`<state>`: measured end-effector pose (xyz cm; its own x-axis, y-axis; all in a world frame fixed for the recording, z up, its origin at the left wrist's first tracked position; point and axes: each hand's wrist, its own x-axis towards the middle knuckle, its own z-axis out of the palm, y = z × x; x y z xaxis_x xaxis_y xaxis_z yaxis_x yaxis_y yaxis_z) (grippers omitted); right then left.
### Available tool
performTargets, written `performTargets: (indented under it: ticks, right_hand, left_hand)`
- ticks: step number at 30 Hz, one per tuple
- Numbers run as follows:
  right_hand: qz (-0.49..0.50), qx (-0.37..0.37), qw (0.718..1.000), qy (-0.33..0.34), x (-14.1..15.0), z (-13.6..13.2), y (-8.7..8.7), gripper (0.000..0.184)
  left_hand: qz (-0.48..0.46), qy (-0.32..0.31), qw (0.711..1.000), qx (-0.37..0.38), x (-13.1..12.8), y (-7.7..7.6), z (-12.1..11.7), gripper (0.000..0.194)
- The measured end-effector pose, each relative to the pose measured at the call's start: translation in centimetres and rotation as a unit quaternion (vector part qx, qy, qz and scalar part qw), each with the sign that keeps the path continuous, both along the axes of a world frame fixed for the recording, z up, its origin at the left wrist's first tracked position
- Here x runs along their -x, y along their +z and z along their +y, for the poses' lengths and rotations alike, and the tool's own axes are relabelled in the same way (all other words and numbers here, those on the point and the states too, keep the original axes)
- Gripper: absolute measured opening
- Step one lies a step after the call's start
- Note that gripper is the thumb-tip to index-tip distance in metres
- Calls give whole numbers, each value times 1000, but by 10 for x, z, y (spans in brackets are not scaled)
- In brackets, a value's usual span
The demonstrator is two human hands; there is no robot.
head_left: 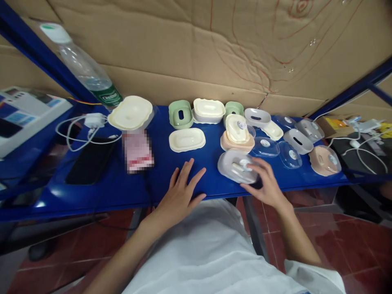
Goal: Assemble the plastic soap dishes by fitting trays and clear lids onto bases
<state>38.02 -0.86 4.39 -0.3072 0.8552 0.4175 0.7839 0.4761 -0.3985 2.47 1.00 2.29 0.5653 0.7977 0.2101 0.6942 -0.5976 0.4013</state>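
My left hand (183, 190) lies flat on the blue table (128, 188) near its front edge, fingers spread, holding nothing. My right hand (263, 183) curls around the right side of a grey soap box with a clear lid (236, 166) at the table's front. Behind that box stands a pink base with a cream insert (237, 134). A cream tray (186, 139) lies just beyond my left hand.
Along the back lie a green base (180, 114), a cream box (208, 110), a grey insert (257, 117), clear lids (265, 147) and a pink covered box (324, 160). At left are a water bottle (85, 69), a cream lid (130, 113), a charger cable (92, 122) and a dark phone (90, 161).
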Motion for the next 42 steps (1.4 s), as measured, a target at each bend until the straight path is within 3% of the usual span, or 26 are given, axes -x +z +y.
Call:
performTargets:
  ticks: [3,7,11,15,21,26,30,37,42]
  right_hand:
    - [6,-107,987,-122,-45,1,6,76]
    - [-37,-198,952,-232,-131,32,19,77]
    - [-67,-155,928,-331,-208,88,32,85]
    - [-118,-33,909,-400,-247,136,47,80]
    - [-111,39,864,-490,-283,151,55,85]
    - [-84,68,853,-510,-306,149,50,84]
    - [-80,72,862,-495,-307,149,48,85]
    - [-112,35,902,-416,-285,152,49,78]
    - [-127,69,906,-397,-272,172,51,92]
  left_hand:
    - [19,-4,1000,-5,0,0,2,68]
    - [32,-12,999,-15,1,-2,3,61]
    - [36,-14,999,-30,2,-6,3,53]
    - [41,-17,998,-42,3,-8,3,50]
    - [46,-23,997,-63,4,-9,4,49]
    - [46,-21,997,-59,3,-7,5,49]
    - [43,-18,997,-57,2,-6,5,48]
    - [55,-18,996,-61,2,-9,4,49]
    - [54,-16,997,-56,2,-8,4,49]
